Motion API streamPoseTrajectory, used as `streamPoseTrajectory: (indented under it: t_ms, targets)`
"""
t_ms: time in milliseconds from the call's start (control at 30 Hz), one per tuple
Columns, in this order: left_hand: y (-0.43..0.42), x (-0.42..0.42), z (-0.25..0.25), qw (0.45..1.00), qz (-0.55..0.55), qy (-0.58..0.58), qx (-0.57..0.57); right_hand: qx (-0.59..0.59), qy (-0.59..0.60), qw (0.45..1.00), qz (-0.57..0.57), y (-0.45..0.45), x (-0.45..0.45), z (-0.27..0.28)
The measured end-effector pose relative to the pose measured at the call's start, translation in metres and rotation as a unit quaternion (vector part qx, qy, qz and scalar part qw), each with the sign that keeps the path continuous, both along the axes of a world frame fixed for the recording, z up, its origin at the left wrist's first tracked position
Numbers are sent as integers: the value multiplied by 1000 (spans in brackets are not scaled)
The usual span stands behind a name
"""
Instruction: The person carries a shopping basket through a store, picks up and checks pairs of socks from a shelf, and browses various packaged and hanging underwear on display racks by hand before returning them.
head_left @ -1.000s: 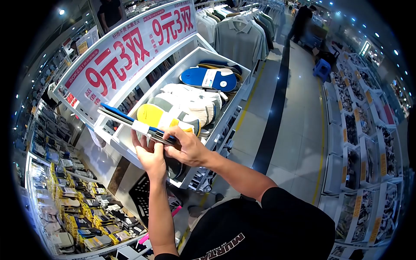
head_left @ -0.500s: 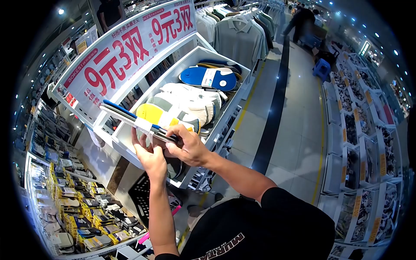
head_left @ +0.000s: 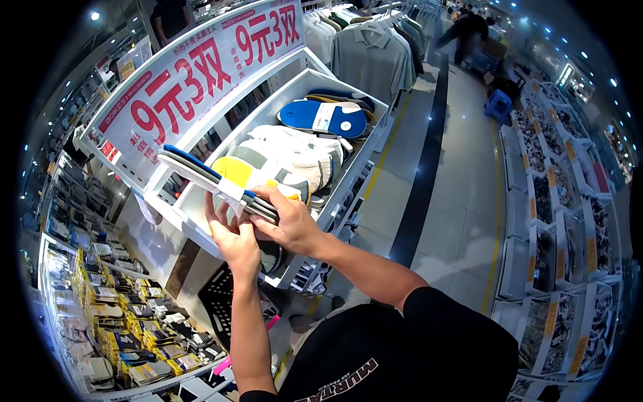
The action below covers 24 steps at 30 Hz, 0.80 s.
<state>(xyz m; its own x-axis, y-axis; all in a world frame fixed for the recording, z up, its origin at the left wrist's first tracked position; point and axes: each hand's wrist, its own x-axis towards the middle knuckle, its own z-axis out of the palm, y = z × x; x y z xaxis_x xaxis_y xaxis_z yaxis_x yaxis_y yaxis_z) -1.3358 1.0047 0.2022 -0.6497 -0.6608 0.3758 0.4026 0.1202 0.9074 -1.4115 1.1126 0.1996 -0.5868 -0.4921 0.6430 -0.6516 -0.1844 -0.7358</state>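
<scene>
Both hands grip a flat pack of socks [head_left: 194,173], with blue and grey layers and a white paper band round the middle. It is held edge-up above the near end of a white display bin [head_left: 194,231]. My left hand [head_left: 236,246] pinches the band from below, fingers behind the pack. My right hand [head_left: 291,224] closes on its near end, thumb and fingers around the stacked edges. Just beyond lie a yellow-and-grey sock pack [head_left: 233,170], white sock packs [head_left: 305,155] and a blue banded pack [head_left: 301,116] in the bin.
A price sign [head_left: 194,80] rises along the bin's left side. Shirts [head_left: 368,60] hang behind it. A black basket [head_left: 224,308] is below my left forearm. Sock racks [head_left: 127,321] stand at left, shelves [head_left: 556,248] at right. A blue stool [head_left: 497,105] and a bending person [head_left: 467,33] are farther along the aisle.
The sock pack has tilted slightly, showing more of its layered edges at the near end. My right hand has shifted a little with it. Both hands keep their hold.
</scene>
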Motion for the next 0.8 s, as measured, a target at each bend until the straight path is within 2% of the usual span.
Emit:
streamPoseTrajectory:
  t_ms: [167,600,800]
  targets:
    - [6,1,5,1000,-11,-1,-4,37,28,999,7,1,-2,2]
    - [6,4,11,1000,-18,-9,-13,68,-70,994,40,3,-3,10]
    - [5,2,9,1000,-9,-15,-23,86,-27,995,45,3,-8,9]
